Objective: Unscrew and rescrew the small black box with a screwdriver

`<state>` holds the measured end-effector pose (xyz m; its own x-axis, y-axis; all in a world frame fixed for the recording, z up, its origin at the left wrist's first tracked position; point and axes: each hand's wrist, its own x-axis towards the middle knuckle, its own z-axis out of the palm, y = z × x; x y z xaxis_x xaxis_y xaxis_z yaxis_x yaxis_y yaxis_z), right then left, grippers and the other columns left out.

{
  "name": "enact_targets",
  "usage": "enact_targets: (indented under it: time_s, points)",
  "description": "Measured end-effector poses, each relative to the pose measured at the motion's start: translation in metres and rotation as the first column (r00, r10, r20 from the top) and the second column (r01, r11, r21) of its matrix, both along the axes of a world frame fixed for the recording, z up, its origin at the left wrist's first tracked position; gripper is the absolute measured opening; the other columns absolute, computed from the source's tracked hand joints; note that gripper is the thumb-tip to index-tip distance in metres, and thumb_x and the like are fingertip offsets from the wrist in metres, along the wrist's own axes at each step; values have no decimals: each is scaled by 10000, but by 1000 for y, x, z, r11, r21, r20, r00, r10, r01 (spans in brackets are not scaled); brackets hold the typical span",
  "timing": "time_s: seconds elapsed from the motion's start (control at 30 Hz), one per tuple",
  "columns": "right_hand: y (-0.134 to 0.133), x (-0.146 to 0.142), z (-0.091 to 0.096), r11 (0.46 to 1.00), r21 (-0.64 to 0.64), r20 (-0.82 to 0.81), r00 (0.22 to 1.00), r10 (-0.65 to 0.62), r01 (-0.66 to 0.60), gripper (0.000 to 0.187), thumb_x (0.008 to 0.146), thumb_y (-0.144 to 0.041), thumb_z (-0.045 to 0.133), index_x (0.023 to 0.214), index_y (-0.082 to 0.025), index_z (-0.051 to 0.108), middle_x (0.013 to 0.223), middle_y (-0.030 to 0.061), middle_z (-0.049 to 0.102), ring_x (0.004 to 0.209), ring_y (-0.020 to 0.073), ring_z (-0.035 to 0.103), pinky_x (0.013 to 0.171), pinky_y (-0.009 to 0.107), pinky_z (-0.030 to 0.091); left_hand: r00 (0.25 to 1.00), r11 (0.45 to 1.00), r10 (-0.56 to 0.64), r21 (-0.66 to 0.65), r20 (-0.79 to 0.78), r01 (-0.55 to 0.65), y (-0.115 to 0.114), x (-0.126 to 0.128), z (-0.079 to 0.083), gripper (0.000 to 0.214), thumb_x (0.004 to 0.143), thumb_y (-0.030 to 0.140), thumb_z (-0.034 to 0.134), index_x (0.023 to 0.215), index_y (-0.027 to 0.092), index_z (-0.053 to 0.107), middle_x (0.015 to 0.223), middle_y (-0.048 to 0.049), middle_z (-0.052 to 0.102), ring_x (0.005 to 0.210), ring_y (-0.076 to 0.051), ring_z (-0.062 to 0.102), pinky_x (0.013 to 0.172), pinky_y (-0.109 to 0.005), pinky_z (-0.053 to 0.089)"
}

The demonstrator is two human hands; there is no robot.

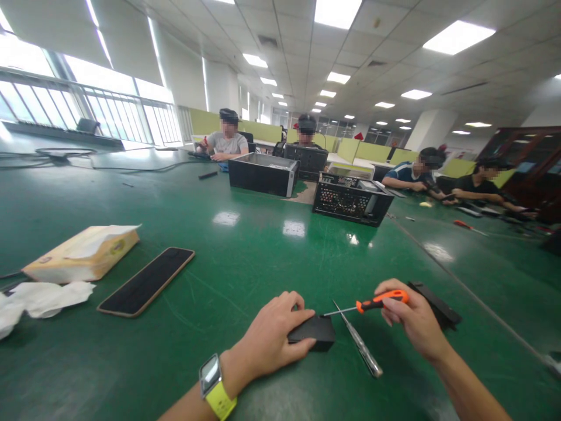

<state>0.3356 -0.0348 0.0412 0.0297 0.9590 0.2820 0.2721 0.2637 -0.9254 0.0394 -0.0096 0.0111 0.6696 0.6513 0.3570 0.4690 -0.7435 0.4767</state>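
Note:
My left hand (280, 330), with a yellow-strapped watch on its wrist, grips a small black box-shaped part (322, 333) and presses it against the green table. In my right hand (414, 318) is a screwdriver (379, 300) with an orange and black handle, its fingers closed round it. The screwdriver's thin shaft points left, and its tip meets the top far edge of the black part. Under the shaft lies a second screwdriver (360, 345) with a clear handle, flat on the table. Just beyond my right hand rests a long black piece (436, 305).
A phone (146, 282), a tissue pack (87, 251) and crumpled tissue (48, 298) lie to the left. Farther back stand a black computer case (263, 175) and an opened one (353, 199). Several people sit around the table; another orange screwdriver (468, 226) lies at right.

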Motion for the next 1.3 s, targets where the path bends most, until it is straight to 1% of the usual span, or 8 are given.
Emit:
enact_targets:
  time_s: [0.17, 0.27, 0.43, 0.57, 0.7, 0.93, 1.17, 1.3]
  points:
    - [9, -33, 82, 963, -34, 531, 811, 244, -267, 87, 796, -232, 559, 781, -192, 635, 706, -15, 592, 646, 141, 513, 592, 241, 399, 1000, 1000, 21, -21, -2, -21, -1, 0, 0, 395, 799, 278, 710, 1187, 237, 650, 1057, -67, 580, 942, -248, 545, 829, -347, 476]
    - [17, -61, 105, 957, -60, 666, 703, 250, -284, 83, 793, -203, 576, 724, -191, 619, 664, -29, 606, 609, 126, 510, 570, 226, 374, 999, 999, 34, -32, 0, -34, -2, -1, -1, 401, 803, 289, 718, 1195, 246, 646, 1064, -65, 581, 945, -247, 551, 833, -346, 479]
    - [28, -80, 94, 986, 158, 747, 659, -83, -55, 462, 882, -506, 570, 545, -192, 536, 515, -20, 528, 510, 124, 449, 498, 242, 300, 999, 998, 45, -54, 12, -44, -2, -4, -4, 447, 787, 319, 761, 1212, 249, 640, 1114, -69, 589, 990, -257, 554, 865, -357, 477]
    - [24, -70, 94, 973, 100, 691, 718, 84, -209, 203, 892, -395, 598, 936, -225, 700, 818, 14, 697, 709, 167, 607, 614, 250, 431, 999, 997, 48, -53, 6, -48, -2, -4, -3, 446, 788, 344, 763, 1207, 246, 645, 1113, -77, 602, 979, -264, 559, 851, -369, 481]
    - [21, -61, 96, 972, 127, 662, 747, 65, -198, 263, 868, -367, 641, 1101, -251, 680, 844, 5, 719, 684, 160, 632, 610, 244, 457, 997, 997, 67, -49, 28, -65, -2, -3, -2, 423, 768, 321, 770, 1166, 227, 664, 1087, -80, 618, 961, -267, 566, 837, -373, 483]
    - [25, -80, 82, 913, 406, 742, 568, -355, 39, 443, 897, -583, 533, 706, -212, 683, 566, 15, 648, 547, 185, 603, 554, 283, 362, 994, 992, 100, -79, 46, -97, -1, -6, -1, 407, 739, 311, 794, 1115, 206, 681, 1028, -63, 627, 933, -259, 579, 835, -373, 488]
    - [7, -75, 99, 947, 241, 732, 681, -32, -215, 202, 919, -293, 562, 1098, -251, 645, 986, 20, 711, 865, 179, 648, 761, 275, 458, 994, 991, 101, -93, 49, -96, -1, -8, -2, 390, 750, 300, 788, 1113, 211, 682, 1034, -59, 630, 936, -257, 587, 831, -358, 492]
    - [6, -68, 101, 944, 231, 728, 685, -6, -237, 165, 874, -298, 620, 1019, -246, 678, 886, 2, 716, 759, 164, 648, 694, 263, 467, 994, 993, 88, -89, 68, -82, 0, -9, -1, 398, 748, 319, 784, 1115, 207, 679, 1033, -60, 626, 936, -256, 589, 828, -358, 491]
